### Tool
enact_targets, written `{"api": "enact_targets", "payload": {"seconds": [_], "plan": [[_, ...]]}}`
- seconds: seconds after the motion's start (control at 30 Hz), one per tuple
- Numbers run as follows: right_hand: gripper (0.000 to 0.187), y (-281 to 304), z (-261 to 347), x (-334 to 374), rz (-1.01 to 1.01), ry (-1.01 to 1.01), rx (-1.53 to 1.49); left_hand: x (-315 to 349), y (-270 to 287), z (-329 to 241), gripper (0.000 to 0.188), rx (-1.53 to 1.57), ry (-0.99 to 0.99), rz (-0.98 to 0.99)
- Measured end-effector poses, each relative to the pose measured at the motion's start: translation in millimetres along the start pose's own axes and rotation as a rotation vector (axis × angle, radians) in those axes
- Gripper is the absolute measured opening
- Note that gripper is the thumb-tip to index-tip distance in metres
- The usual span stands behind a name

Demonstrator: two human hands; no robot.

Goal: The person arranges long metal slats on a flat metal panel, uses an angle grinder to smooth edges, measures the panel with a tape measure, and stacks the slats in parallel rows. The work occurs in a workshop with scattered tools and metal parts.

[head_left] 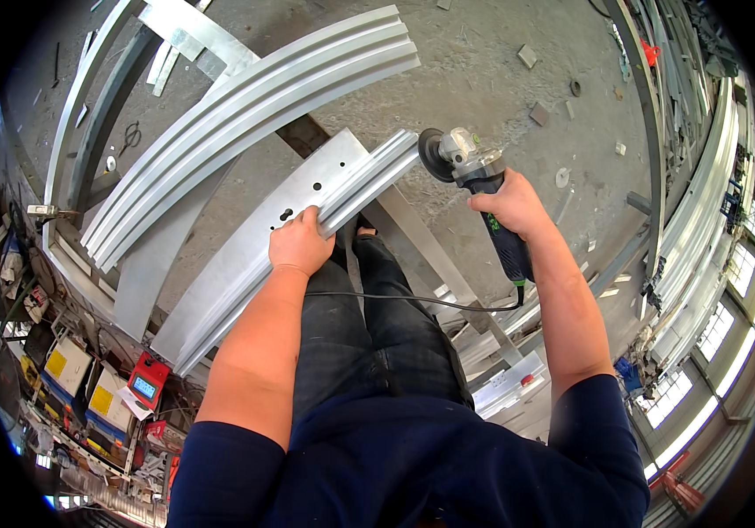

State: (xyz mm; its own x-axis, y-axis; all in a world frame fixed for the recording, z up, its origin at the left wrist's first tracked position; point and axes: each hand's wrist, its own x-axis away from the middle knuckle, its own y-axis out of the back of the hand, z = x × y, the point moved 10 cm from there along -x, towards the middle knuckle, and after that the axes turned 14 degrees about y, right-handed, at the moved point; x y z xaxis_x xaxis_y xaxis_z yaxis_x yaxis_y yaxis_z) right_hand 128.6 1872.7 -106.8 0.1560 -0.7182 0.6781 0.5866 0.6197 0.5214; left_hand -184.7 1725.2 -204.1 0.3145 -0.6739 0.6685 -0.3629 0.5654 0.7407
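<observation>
My right hand [518, 204] is closed around the body of an angle grinder [480, 167]. The grinder's dark round disc [436, 156] is at the far end of a long ribbed metal profile [369, 183]; whether it touches is hard to tell. With its fingers bent over the profile's edge, my left hand [302, 244] grips it partway along. Beside the profile lies a flat metal plate [245, 233] with several dark holes. From the grinder's lower end a black cord [430, 300] runs across in front of my legs.
A stack of ribbed metal profiles [263, 114] lies beyond the plate. Metal beams [435, 251] support the work. Equipment with a red box [148, 385] and small screen stands at the lower left. Long profiles [703, 211] line the right side. Scraps [527, 56] lie on the concrete floor.
</observation>
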Motion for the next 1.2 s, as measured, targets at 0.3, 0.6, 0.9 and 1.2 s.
{"api": "enact_targets", "payload": {"seconds": [0.3, 0.6, 0.9, 1.2], "plan": [[0.046, 1, 2, -9, 0.006, 0.091, 0.061, 1, 6, -3, 0.039, 0.014, -0.028, -0.091], [0.051, 0, 1, -12, 0.063, 0.023, 0.065, 2, 4, -4, 0.045, 0.021, -0.034, -0.054], [0.045, 4, 3, -8, 0.029, 0.053, 0.061, 3, 6, -5, 0.044, 0.023, -0.047, -0.065], [0.048, 7, 6, -6, 0.017, 0.063, 0.082, 3, 5, -4, 0.046, 0.01, -0.042, -0.076]]}}
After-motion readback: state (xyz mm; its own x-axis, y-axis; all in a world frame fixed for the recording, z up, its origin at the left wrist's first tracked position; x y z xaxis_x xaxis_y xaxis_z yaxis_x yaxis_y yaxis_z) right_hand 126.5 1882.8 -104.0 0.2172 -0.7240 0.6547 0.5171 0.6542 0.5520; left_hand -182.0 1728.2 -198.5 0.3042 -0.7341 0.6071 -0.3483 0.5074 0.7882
